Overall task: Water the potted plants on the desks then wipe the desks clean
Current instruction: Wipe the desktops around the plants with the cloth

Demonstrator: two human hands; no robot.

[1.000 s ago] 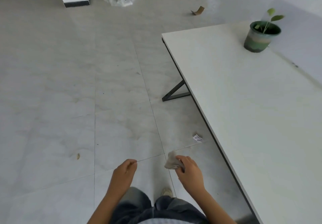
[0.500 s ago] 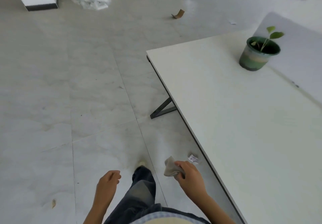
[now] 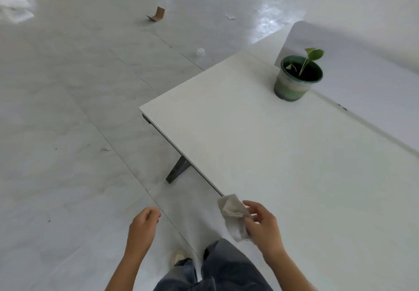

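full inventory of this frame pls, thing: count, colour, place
desk: 1, white, right half of view
plant pot: 1, green banded, far side of desk, upright
seedling: 1, green, in the pot
divider panel: 1, white, behind the pot
cardboard scrap: 1, brown, floor, far centre
plastic bag: 1, clear-white, floor, top left
small cap: 1, whitish, floor beyond desk
cloth: 1, grey-white, in right hand
shoe: 1, pale, floor
left hand: empty, loosely curled
right hand: holds cloth at desk edge
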